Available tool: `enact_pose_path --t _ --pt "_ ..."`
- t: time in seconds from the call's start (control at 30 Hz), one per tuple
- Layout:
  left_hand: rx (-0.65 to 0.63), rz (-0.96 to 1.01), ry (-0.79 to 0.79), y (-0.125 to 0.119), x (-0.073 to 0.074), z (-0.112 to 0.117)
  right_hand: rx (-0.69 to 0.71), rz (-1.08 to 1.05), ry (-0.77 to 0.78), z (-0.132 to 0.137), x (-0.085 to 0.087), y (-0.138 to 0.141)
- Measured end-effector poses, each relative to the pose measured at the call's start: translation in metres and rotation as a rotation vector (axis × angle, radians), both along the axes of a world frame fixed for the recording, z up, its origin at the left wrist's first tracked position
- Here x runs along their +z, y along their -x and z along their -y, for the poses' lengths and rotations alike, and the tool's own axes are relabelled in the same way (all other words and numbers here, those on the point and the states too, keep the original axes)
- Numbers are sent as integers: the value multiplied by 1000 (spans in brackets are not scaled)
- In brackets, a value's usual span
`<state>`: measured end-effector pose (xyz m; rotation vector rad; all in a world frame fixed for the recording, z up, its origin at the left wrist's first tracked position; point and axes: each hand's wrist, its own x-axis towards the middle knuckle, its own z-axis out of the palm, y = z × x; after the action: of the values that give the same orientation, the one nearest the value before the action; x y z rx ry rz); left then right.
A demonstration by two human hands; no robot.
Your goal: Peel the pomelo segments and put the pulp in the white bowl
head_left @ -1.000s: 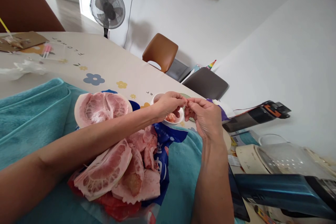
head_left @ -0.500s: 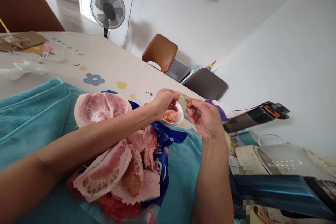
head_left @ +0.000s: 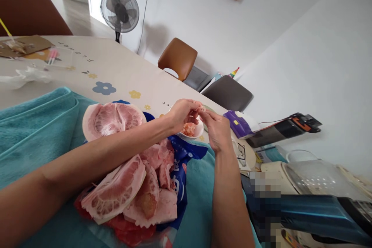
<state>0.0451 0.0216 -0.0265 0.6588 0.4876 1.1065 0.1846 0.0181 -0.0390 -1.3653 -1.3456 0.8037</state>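
L hand (head_left: 183,116): pinching small pulp bit (head_left: 200,108), ctr
R hand (head_left: 218,128): fingertips at bit, from 4 o'clock
Bowl (head_left: 199,129): partly behind L hand, w/ orange pulp (head_left: 189,129)
Fruit half (head_left: 114,118): 9 o'clock
Peel (head_left: 116,188): 7 o'clock, on blue bag (head_left: 181,190)
Fan (head_left: 119,9): 11 o'clock

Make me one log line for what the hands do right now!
left hand: pinching small pale piece; right hand: meeting it; bowl: orange pulp inside; pomelo half: cut face showing

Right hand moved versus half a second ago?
Yes: the right hand has shifted leftward in the picture, toward the left hand and away from the purple pack, more of which now shows.
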Motion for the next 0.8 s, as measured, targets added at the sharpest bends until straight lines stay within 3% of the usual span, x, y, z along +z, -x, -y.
enact_pose_path --t 0.33,0.8 --pt "93 -67 -9 -3 -7 -1 43 -27 -131 11 12 3" --pt "135 -155 -60 -5 -4 3 -150 524 -340 15 14 8"
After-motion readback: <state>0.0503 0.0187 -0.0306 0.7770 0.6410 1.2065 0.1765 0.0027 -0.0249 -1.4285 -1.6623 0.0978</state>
